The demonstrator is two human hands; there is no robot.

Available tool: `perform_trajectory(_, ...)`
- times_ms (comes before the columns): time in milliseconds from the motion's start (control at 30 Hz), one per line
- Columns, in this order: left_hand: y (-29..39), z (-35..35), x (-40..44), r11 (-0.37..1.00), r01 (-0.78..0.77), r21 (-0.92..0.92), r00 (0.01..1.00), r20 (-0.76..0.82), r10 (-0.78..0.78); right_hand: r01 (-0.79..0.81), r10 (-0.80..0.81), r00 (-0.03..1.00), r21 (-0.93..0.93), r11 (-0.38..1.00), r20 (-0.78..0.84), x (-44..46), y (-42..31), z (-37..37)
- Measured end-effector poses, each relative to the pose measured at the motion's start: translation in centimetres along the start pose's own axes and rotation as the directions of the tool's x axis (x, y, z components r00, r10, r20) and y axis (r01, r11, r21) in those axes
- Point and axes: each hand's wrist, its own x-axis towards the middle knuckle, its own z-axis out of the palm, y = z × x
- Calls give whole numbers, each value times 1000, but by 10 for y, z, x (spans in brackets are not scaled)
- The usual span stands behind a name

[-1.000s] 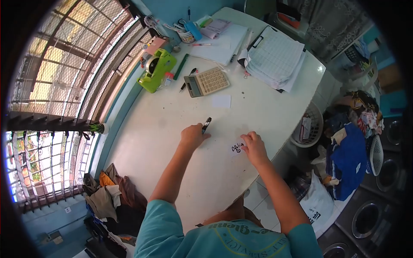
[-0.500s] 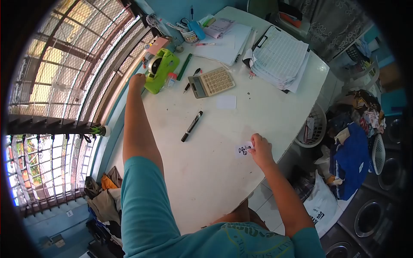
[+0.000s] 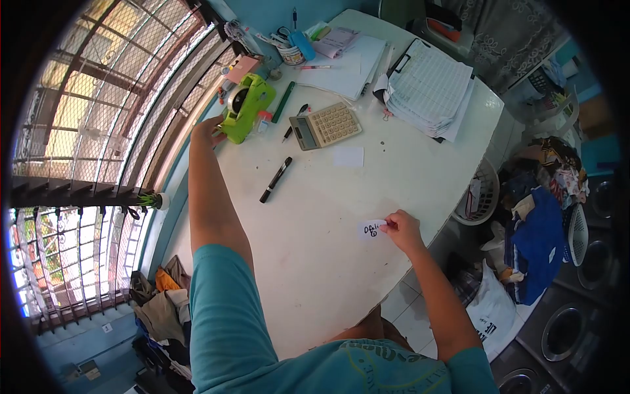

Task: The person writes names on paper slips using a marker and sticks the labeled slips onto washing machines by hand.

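Note:
My left hand (image 3: 209,129) is at the near end of a green tape dispenser (image 3: 251,113) by the window. Its fingers are bent and closed against that end; what they pinch is too small to make out. Between the fingertips of my right hand (image 3: 402,230) is a small white paper slip (image 3: 369,228) with "Ofelia" handwritten in black, partly covered by the fingers. The slip lies at or just above the tabletop. A black marker (image 3: 275,179) lies capped between my two hands, apart from both.
On the white table (image 3: 315,276) are a calculator (image 3: 325,126), a blank slip (image 3: 348,156), a green ruler (image 3: 283,102), a clipboard with papers (image 3: 426,85) and a pen cup (image 3: 289,54). A laundry basket (image 3: 482,194) and clothes (image 3: 535,243) stand right of the table.
My left hand has shifted slightly down and turned at the dispenser's end. The marker has rolled up and left. My right hand has moved slightly, still with the slip.

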Motion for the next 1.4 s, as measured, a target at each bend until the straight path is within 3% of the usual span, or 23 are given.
perform_trajectory(100, -12, -3, 7, 992, -60, -107, 997, -51, 54, 33, -32, 999, 89, 995, -22, 2, 6, -4)
perform_trajectory(167, -19, -14, 16, 977, -65, -201, 998, -20, 62, -91, 77, 995, 301, 949, 56, 4, 11, -4)
perform_trajectory(233, -27, -26, 25, 955, -70, -288, 997, 5, 75, -136, 110, 989, 324, 936, 96, 6, 6, -11)
perform_trajectory(300, -36, -35, 38, 902, 54, -428, 995, 94, -16, -181, 142, 981, 348, 920, 135, 8, 1, -15)
perform_trajectory(433, -56, -47, 58, 892, 181, -414, 971, 221, -95, -188, 154, 980, 340, 921, 124, 10, 3, -14)
perform_trajectory(500, -63, -26, 14, 858, -17, -513, 996, 67, 59, -190, 157, 980, 361, 913, 119, 10, 6, -11)
perform_trajectory(633, -76, -24, 34, 859, -78, -506, 995, 18, 101, -181, 171, 983, 360, 915, 58, 10, 5, -6)
perform_trajectory(733, -86, -23, 57, 792, -12, -611, 998, 36, 43, -151, 164, 986, 307, 940, -15, 9, 3, -7)
perform_trajectory(833, -133, -31, 89, 544, -94, -834, 929, -270, -253, -132, 155, 987, 310, 942, -52, 9, 4, -3)
perform_trajectory(900, -118, 20, 0, 719, -276, -638, 883, -463, -72, -142, 154, 988, 349, 926, -7, 10, 5, -9)
perform_trajectory(933, -119, 37, -36, 726, -262, -636, 889, -452, -74, -156, 171, 985, 348, 925, -12, 9, 7, -10)
perform_trajectory(967, -119, 54, -66, 793, -402, -458, 894, -385, 231, -209, 207, 976, 514, 832, 62, 9, 9, -11)
perform_trajectory(1000, -119, 72, -98, 775, -561, -292, 827, -246, 506, -254, 222, 966, 656, 710, 134, 11, 11, -17)
perform_trajectory(1033, -119, 91, -142, 834, -462, -302, 869, 35, 493, -332, 257, 943, 630, 702, 209, 8, 4, -31)
perform_trajectory(1067, -124, 110, -184, 890, -363, -277, 841, 315, 441, -332, 270, 943, 631, 702, 195, 3, 6, -39)
perform_trajectory(1133, -143, 142, -245, 741, -668, -61, 441, 770, 461, -252, 194, 967, 520, 816, 165, -14, 11, -55)
perform_trajectory(1200, -136, 174, -333, 553, -833, -23, 222, 901, 372, -207, 185, 978, 458, 865, 94, -41, 3, -84)
perform_trajectory(1267, -130, 198, -393, 449, -893, -15, 122, 954, 274, -106, 110, 994, 412, 905, 15, -72, -4, -116)
perform_trajectory(1300, -127, 206, -420, 472, -881, 24, 134, 971, 200, -108, 124, 992, 406, 907, -14, -90, -4, -130)
perform_trajectory(1400, -134, 229, -466, 364, -927, -93, -28, 983, 182, -30, 106, 977, 379, 925, -183, -143, -2, -172)
